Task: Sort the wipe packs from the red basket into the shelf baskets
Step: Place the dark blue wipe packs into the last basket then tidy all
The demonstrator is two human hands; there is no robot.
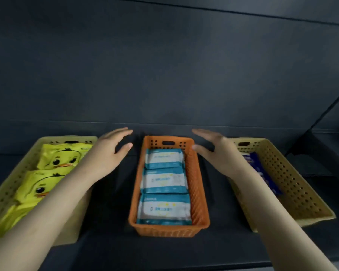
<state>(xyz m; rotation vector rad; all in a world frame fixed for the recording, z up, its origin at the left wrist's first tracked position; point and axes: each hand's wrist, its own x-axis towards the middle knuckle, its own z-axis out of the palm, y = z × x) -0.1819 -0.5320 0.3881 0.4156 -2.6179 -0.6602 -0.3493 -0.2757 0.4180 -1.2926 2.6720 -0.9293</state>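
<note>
Three baskets stand side by side on a dark shelf. The orange basket [198, 184] in the middle holds three white-and-teal wipe packs [164, 180] in a row. The pale yellow basket [12, 180] on the left holds yellow duck wipe packs [63, 155]. The tan basket [294, 180] on the right holds dark blue wipe packs [262, 173], partly hidden by my arm. My left hand [110, 151] hovers open just left of the orange basket's far end. My right hand [211, 147] hovers open just right of it. Neither hand holds anything. No red basket is in view.
The dark shelf board [110, 192] shows between the baskets. A dark back panel [164, 75] rises behind them. A slanted shelf support [325, 114] stands at the far right.
</note>
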